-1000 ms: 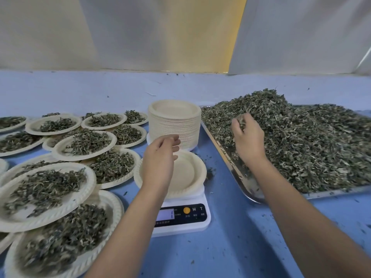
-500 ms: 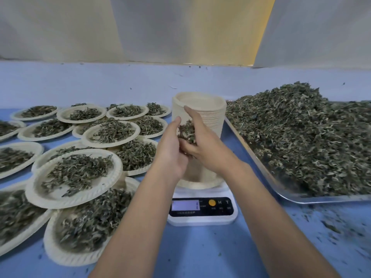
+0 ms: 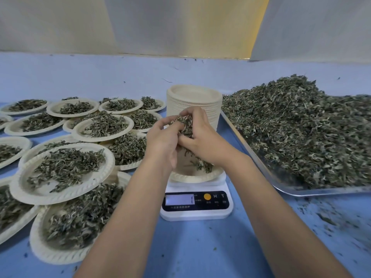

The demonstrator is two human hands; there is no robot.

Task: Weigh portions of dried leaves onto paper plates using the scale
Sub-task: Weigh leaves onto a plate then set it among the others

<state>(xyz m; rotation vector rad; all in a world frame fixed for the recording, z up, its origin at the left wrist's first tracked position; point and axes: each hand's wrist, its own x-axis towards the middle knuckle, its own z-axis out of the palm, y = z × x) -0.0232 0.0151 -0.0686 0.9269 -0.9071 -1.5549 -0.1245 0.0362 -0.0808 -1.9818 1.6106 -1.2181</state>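
A white digital scale (image 3: 196,205) stands at the middle of the blue table with a paper plate (image 3: 192,176) on it. Above the plate my right hand (image 3: 202,141) holds a bunch of dried leaves (image 3: 183,122), fingers curled round it. My left hand (image 3: 162,143) meets it from the left, fingers curled into the same bunch. Some leaves (image 3: 200,164) lie on the plate under the hands. A big heap of dried leaves (image 3: 301,129) fills a metal tray (image 3: 301,191) on the right.
A tall stack of empty paper plates (image 3: 193,105) stands just behind the hands. Several filled plates (image 3: 66,169) overlap across the left half of the table. Leaf crumbs (image 3: 331,217) are scattered on the blue surface in front of the tray.
My right hand has left the heap with a handful and come over the plate on the scale. My left hand has joined it, and leaves now lie on the plate.
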